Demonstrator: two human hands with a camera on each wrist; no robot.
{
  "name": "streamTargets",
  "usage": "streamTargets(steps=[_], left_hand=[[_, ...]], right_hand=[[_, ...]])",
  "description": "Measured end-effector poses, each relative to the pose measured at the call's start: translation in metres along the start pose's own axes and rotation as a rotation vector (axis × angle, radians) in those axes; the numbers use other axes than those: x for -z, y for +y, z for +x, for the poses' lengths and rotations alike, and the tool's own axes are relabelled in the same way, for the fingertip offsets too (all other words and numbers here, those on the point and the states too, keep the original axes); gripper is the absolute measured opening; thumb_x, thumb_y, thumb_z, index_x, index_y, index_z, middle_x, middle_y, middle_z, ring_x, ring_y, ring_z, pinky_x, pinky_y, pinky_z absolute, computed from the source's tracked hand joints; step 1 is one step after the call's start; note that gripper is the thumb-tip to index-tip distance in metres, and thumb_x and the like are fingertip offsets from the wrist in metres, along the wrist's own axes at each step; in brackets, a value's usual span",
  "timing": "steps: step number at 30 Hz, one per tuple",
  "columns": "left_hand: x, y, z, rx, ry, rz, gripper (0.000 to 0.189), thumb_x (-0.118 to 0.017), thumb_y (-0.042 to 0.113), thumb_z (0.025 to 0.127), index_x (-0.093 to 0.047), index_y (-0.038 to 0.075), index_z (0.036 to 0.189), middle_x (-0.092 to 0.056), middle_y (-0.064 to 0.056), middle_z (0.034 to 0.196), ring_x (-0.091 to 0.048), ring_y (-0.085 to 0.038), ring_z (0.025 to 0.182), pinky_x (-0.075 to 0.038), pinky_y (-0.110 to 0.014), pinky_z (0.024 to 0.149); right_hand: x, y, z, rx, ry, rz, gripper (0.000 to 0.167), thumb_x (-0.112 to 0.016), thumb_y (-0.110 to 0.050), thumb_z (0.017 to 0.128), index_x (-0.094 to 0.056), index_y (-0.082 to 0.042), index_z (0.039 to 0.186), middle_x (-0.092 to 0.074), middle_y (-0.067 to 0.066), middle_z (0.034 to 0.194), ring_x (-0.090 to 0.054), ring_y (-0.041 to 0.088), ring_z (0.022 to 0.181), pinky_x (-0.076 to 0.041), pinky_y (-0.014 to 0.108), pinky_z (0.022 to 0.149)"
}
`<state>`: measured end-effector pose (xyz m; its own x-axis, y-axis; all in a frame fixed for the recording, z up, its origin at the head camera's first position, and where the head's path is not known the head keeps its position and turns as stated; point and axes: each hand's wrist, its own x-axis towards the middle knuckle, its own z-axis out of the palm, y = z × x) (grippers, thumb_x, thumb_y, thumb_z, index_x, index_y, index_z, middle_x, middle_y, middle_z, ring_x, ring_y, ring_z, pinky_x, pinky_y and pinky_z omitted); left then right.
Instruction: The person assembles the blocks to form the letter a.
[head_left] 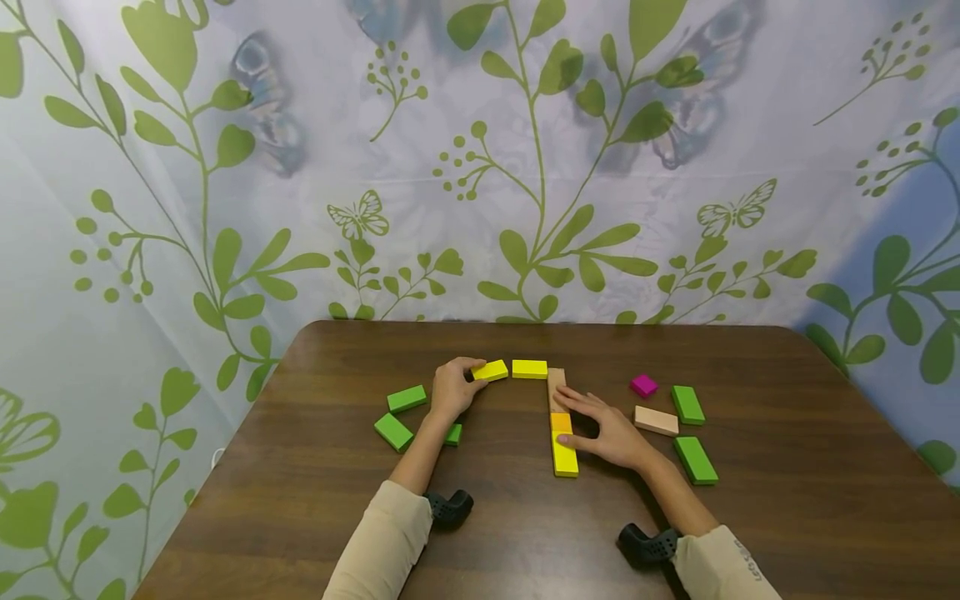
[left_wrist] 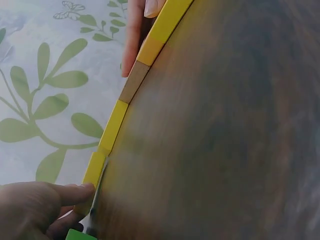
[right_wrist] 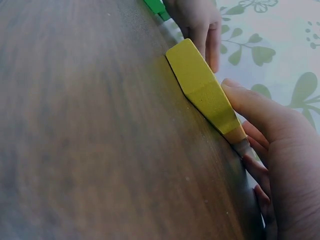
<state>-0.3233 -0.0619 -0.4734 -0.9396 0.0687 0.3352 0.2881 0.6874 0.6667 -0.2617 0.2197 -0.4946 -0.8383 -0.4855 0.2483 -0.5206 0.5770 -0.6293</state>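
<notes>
My left hand [head_left: 452, 388] pinches a yellow block [head_left: 491, 372] at its left end, thumb on the near side. A second yellow block [head_left: 529, 368] lies just to its right; a small gap parts them in the head view. From there a line of blocks runs toward me: a plain wooden block [head_left: 556, 380], an orange block [head_left: 561, 422] and another yellow block [head_left: 566, 463]. Over this line lies my right hand [head_left: 613, 435], its extended fingers touching the wooden block and its thumb against the yellow one. The fingers partly cover the wooden block.
Left of the line lie green blocks, one flat [head_left: 393, 432], another behind it [head_left: 407, 398], a third [head_left: 453, 435] partly behind my left forearm. To the right are a magenta block [head_left: 643, 385], a wooden block [head_left: 656, 421] and two green blocks [head_left: 696, 460]. A patterned cloth hangs behind the table.
</notes>
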Motion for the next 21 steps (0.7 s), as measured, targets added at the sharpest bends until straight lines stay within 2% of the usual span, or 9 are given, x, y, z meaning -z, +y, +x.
streamTargets(steps=[21], left_hand=[[-0.0063, -0.0012, 0.0013, -0.007, -0.021, -0.007, 0.031, -0.075, 0.013, 0.078, -0.070, 0.012, 0.109, -0.066, -0.006, 0.109, -0.059, -0.027, 0.103, -0.048, -0.041, 0.085]], right_hand=[[-0.0001, 0.0023, 0.0005, 0.009, 0.001, 0.006, 0.071, -0.068, -0.044, 0.081, -0.042, -0.019, 0.141, -0.031, -0.001, 0.148, -0.023, 0.039, 0.133, -0.017, 0.060, 0.104]])
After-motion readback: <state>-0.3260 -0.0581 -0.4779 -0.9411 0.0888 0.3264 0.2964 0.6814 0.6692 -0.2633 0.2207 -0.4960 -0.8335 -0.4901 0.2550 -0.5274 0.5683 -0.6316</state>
